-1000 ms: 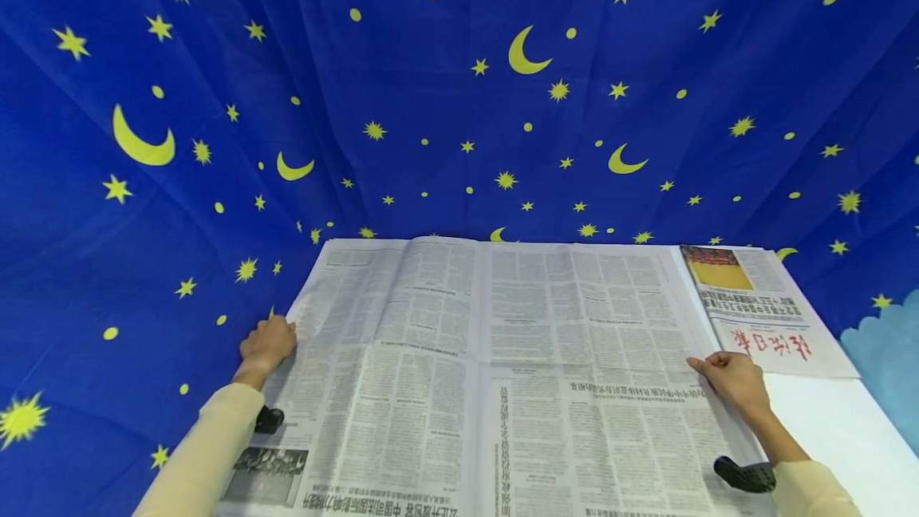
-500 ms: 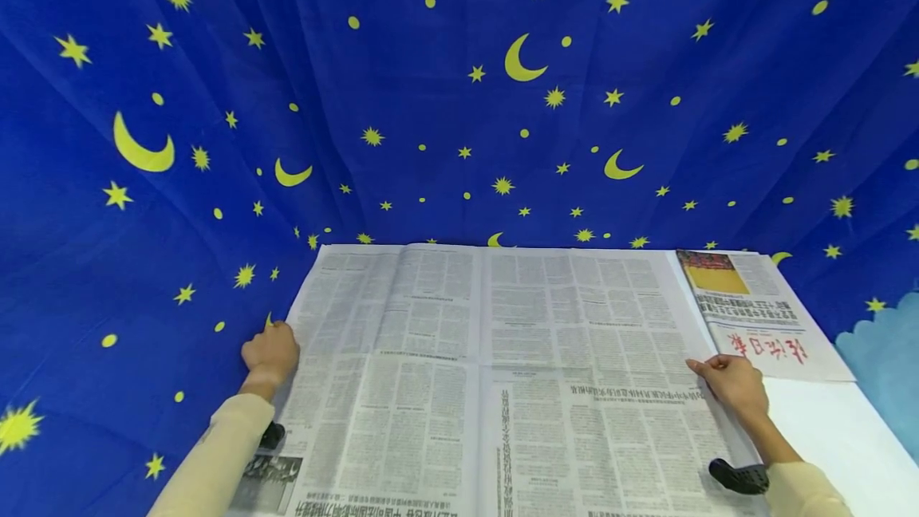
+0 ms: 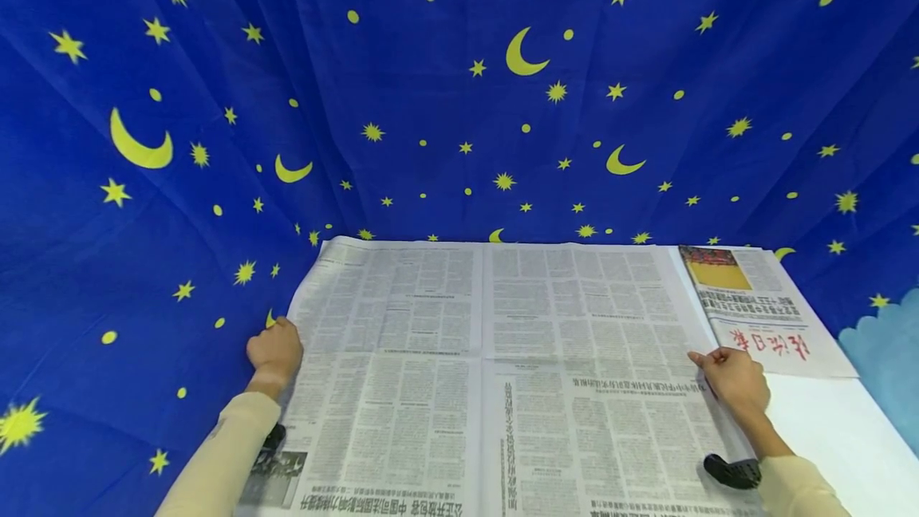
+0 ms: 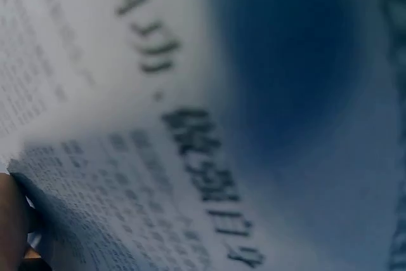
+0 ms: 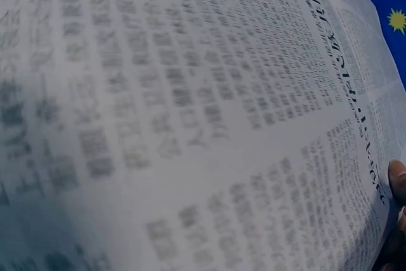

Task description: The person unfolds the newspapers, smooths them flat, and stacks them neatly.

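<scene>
A large newspaper lies spread wide across the white table, its print upside down in the head view. My left hand grips its left edge with curled fingers. At the opposite edge, my right hand pinches the paper between thumb and fingers. In the left wrist view the newspaper fills most of the picture, with part of the hand at the lower left. The right wrist view shows the printed sheet close up, slightly bowed, and a thumb at its right border.
A folded newspaper with a red title lies at the back right of the white table. A blue cloth with yellow moons and stars hangs behind and to the left. Black wrist cameras sit by the sleeves.
The fold on the newspaper's left half has flattened, and its far left corner now curls slightly. My left hand has shifted a little to the right. My right hand keeps its pinch.
</scene>
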Motion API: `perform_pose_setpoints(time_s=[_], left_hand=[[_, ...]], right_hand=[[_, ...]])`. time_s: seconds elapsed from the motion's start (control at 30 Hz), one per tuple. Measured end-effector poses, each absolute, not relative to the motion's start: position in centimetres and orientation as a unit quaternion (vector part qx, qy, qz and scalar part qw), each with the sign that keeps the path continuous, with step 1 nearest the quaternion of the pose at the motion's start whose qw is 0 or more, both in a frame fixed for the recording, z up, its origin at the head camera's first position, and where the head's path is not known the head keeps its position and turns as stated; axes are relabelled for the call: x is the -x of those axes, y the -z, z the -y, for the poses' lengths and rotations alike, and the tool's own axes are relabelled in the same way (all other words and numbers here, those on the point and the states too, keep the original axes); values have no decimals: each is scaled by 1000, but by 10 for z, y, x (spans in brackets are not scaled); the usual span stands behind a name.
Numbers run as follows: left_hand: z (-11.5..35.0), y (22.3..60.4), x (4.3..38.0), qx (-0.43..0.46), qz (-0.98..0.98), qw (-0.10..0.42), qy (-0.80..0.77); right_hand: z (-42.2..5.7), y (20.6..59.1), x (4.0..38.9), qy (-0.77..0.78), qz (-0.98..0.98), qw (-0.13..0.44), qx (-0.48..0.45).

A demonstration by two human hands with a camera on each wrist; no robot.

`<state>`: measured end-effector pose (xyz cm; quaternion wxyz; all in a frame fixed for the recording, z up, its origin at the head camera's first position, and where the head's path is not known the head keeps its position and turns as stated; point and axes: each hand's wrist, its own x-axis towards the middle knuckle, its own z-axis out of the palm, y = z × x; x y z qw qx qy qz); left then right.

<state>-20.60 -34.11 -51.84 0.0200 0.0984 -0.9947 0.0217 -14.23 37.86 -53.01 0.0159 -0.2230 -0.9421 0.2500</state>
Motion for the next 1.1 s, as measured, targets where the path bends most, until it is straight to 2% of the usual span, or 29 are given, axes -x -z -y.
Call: perform_pose_setpoints(time_s=[0.23, 0.63, 0.93, 1.1], left_hand=[[338, 519, 204, -84, 995, 36, -34], [335, 524, 198, -66, 989, 117, -56], [336, 523, 207, -82, 993, 63, -57], [338, 526, 210, -76, 993, 81, -48]], right_hand=[[-379, 527, 140, -233, 945, 18, 231], [-383, 529, 141, -215, 949, 28, 229], [-380, 530, 141, -208, 953, 35, 216], [-380, 528, 143, -203, 956, 43, 206]])
